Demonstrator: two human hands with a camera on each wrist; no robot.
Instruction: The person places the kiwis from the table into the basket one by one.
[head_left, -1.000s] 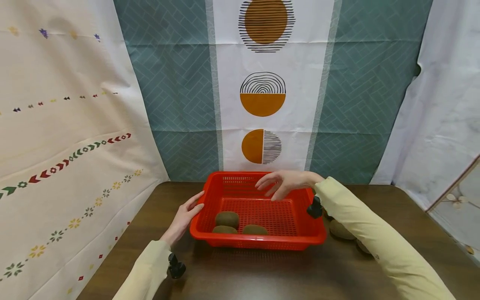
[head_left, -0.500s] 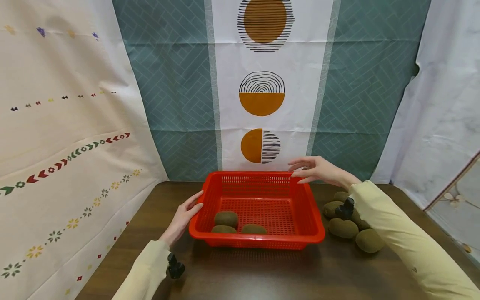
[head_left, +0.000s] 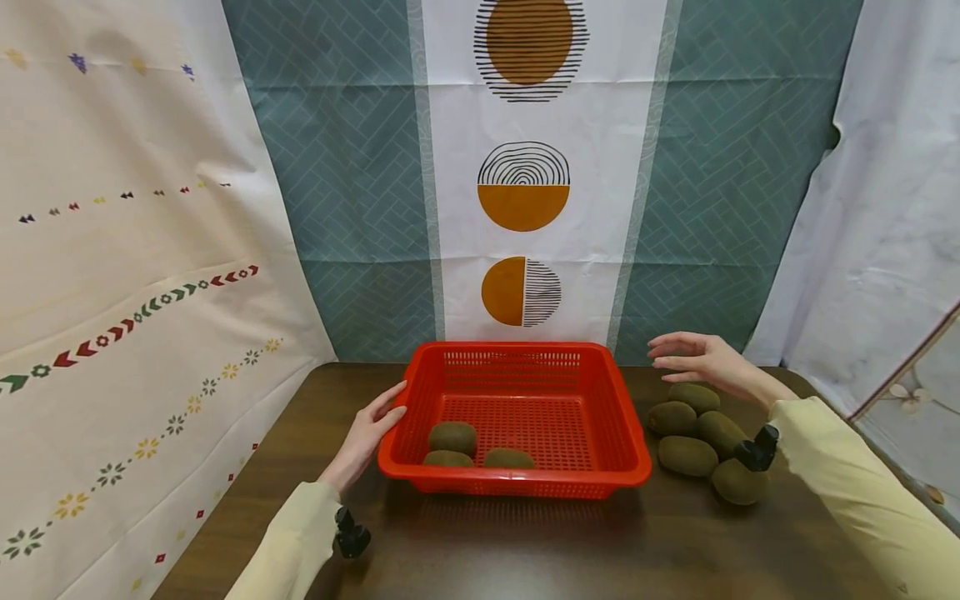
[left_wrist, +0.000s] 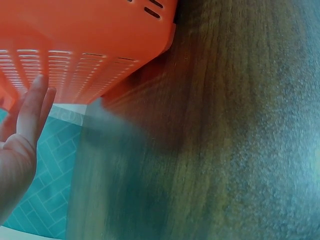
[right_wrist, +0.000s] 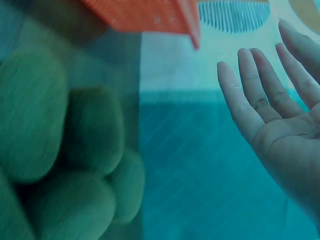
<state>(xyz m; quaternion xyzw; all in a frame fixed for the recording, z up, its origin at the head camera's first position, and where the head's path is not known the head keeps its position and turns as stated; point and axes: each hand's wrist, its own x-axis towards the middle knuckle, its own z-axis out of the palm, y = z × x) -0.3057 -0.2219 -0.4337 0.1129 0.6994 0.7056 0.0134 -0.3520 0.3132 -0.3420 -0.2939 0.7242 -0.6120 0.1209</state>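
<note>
My left hand (head_left: 367, 433) rests flat against the left wall of the red basket (head_left: 630, 442), fingers straight and gripping nothing, on the dark wooden table (head_left: 525, 550) near its far edge. Three kiwis (head_left: 453, 437) lie together in the basket's near left corner (two along the front wall, one just behind them). My right hand (head_left: 701, 360) hovers above the loose pile of kiwis (head_left: 688, 455) that sits on the table just beside the basket's right wall, toward the right edge; the fingers are spread and relaxed, holding nothing and touching no fruit. The right wrist view shows the open palm (right_wrist: 285, 130) facing the pile (right_wrist: 75, 165), well clear of it. Patterned cloths hang behind the table's far edge.
</note>
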